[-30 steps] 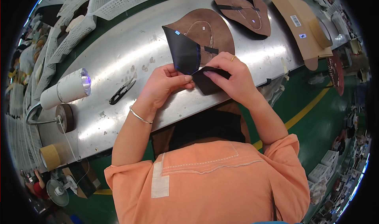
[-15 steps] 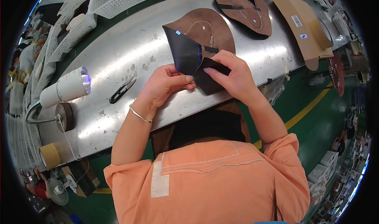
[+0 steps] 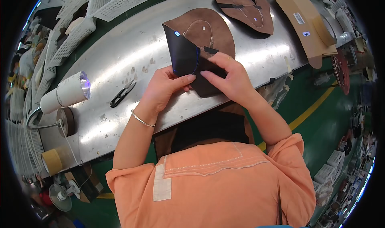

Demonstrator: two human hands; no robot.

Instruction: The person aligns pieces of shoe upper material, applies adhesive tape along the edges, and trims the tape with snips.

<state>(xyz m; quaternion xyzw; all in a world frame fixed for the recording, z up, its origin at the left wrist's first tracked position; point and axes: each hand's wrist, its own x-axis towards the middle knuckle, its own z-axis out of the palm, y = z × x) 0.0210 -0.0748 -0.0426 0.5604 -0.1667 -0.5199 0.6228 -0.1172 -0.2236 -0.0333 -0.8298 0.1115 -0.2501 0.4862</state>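
Observation:
A brown leather piece (image 3: 220,31) with a black underside lies on the metal table, its near part folded over so the black side (image 3: 182,53) shows. Blue lines run along that fold, and a small blue-white label sits at its corner. My left hand (image 3: 166,87) grips the left edge, thumb on top and fingers partly hidden underneath. My right hand (image 3: 232,77) holds the dark flap on the right, with the thumb on it and the index finger near a black tape strip (image 3: 210,50). Thread snips (image 3: 122,93) lie left of my hands.
A second brown leather piece (image 3: 256,17) lies at the back, near cardboard (image 3: 286,7) and a tape roll (image 3: 324,31). At the left stand a white lamp (image 3: 64,93) and another tape roll (image 3: 52,161). White baskets (image 3: 124,5) line the far edge.
The dark flap, lifted in my right hand before, now lies lower and flatter against the leather piece. My right thumb and index finger have shifted slightly left with it.

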